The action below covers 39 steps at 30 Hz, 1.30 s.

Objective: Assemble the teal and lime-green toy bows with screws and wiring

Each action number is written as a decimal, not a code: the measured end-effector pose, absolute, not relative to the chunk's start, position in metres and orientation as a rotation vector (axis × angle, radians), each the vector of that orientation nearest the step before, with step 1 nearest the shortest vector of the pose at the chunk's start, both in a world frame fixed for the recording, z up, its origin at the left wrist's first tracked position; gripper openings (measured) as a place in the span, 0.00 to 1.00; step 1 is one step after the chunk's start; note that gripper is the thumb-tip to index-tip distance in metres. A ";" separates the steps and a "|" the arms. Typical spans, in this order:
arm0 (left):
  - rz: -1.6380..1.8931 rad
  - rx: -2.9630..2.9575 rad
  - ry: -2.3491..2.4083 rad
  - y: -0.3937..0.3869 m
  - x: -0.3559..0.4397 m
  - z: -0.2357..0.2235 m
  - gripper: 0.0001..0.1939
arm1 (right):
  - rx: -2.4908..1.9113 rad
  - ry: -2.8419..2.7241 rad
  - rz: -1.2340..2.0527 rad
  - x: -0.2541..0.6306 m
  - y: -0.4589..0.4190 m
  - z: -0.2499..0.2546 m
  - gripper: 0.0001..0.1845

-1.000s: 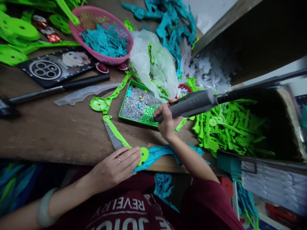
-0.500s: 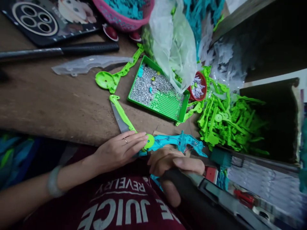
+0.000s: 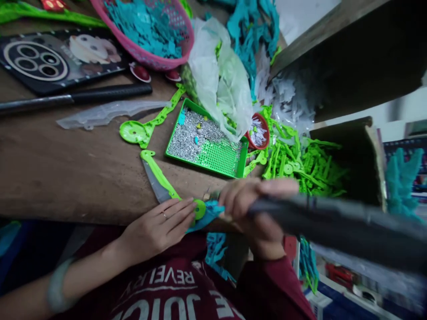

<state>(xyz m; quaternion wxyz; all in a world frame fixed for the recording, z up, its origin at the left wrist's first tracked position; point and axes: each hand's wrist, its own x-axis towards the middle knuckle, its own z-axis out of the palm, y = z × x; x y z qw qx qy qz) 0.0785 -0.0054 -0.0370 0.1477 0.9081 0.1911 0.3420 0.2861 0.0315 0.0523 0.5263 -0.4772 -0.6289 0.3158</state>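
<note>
Plastic assembly, seemingly part-built, under left hand (image 3: 162,226).
Lime disc-ended arm (image 3: 200,209) overlaps turquoise frame (image 3: 211,212); left fingers flat, pressed together, any pinch untellable. Right hand (image 3: 255,206), just beside, wraps 1 blurred dark powered screwdriver (image 3: 327,226); fastening looks unfinished. Beyond left hand, apparently unjoined: 1 dished lime arm (image 3: 133,132), 1 smooth translucent blade (image 3: 110,112). Ahead of right hand: perforated green tray (image 3: 223,156), grainy silvery probable screws (image 3: 185,146).

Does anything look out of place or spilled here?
Mildly odd: a few blue and yellow plastic-looking bits lie among the small silver metal pieces in the green perforated rectangular tray; their colours stand out against the silver. I see no clear spill.
</note>
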 end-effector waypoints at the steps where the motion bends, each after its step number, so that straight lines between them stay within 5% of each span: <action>1: 0.996 2.636 0.555 -0.006 0.079 -0.037 0.19 | -1.040 -1.435 0.677 0.289 0.046 0.048 0.13; 15: 0.959 2.681 0.554 -0.010 0.081 -0.038 0.16 | -1.102 -1.177 0.600 0.290 0.104 0.001 0.17; 23: 0.975 2.741 0.703 -0.022 0.082 -0.039 0.15 | -0.958 -1.188 0.625 0.268 0.080 0.049 0.06; 28: 1.028 2.670 0.714 -0.022 0.082 -0.041 0.15 | -0.965 -1.379 0.910 0.229 0.037 0.063 0.17; 39: 1.034 2.635 0.685 -0.019 0.080 -0.039 0.16 | -0.947 -1.502 0.979 0.225 0.043 0.067 0.16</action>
